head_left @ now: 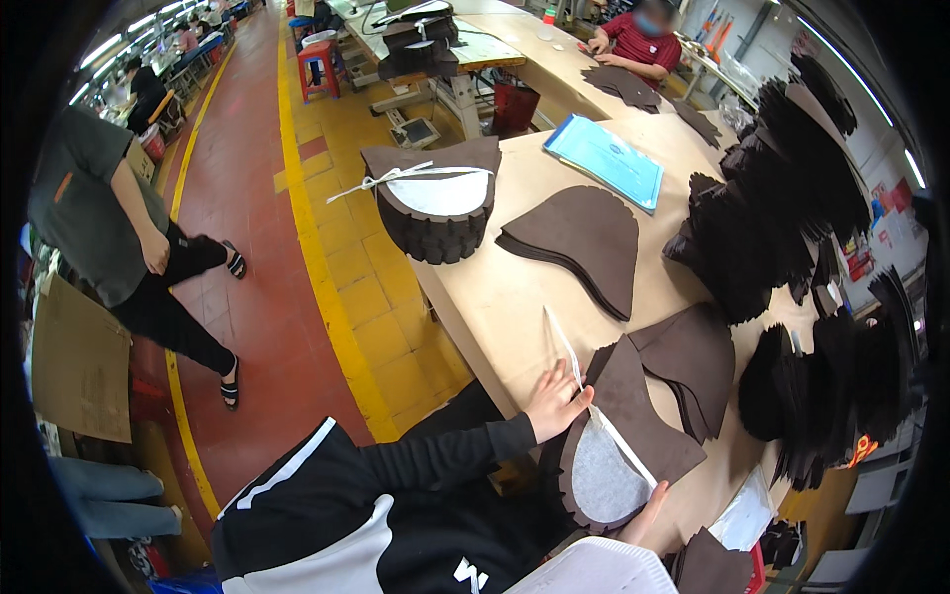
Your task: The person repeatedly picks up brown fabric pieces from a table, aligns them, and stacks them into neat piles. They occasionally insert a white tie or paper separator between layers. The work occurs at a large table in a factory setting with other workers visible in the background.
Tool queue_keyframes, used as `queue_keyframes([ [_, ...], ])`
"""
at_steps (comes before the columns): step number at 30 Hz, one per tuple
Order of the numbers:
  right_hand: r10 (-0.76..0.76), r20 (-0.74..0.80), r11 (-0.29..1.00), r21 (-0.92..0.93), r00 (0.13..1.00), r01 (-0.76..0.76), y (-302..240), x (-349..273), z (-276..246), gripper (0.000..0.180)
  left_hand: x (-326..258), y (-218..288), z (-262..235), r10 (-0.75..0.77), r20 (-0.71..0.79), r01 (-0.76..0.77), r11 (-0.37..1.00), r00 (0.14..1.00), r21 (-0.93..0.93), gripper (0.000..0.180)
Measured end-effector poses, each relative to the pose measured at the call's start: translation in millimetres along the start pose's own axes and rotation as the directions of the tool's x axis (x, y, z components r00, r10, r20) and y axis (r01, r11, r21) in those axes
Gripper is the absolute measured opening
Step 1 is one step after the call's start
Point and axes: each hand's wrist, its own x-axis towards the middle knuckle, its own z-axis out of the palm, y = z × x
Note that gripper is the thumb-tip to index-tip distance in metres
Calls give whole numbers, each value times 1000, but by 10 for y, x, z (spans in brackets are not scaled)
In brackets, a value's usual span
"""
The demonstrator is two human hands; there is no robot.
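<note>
In front of me on the table lies a stack of dark brown cut pieces [643,406], with a pale, rounded panel [601,477] on its near end. A narrow white strip [625,448] runs slantwise across the stack, and its loose end points away to the far left. At the stack's left edge, my left hand [556,404] has the strip between thumb and fingers. My right hand [648,517] is at the near right edge, fingertips closed at the strip's other end; its palm is partly hidden by the white sleeve [599,569].
A tied brown bundle [435,203] stands at the table's left edge. Brown pieces [584,243], a blue folder [606,161] and tall dark stacks [792,188] occupy the table. A person [119,218] is in the left aisle; another person [643,45] sits at the far end.
</note>
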Motion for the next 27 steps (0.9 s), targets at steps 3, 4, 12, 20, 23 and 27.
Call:
queue_keyframes([
  [3,-115,-279,993,-41,953,107,-137,-209,362,59,-17,37,52,-48,48,66,857,998,-511,77],
  [4,-197,-253,980,-78,947,183,-157,-226,380,56,-79,96,43,-13,91,83,550,996,-831,82],
  [12,-489,-57,859,-203,870,470,-308,-184,443,59,-245,661,-444,372,-257,-406,407,892,-818,77],
  [20,-490,163,826,-227,856,516,-137,-113,560,67,-355,839,-1340,773,-108,-746,632,625,211,112],
  [23,-514,288,772,-255,808,582,-165,-113,621,71,-391,1129,-1455,793,112,-777,541,599,322,109],
  [27,-534,518,656,-244,668,714,-206,-87,662,75,-339,1113,-1465,609,371,-713,587,701,384,94],
])
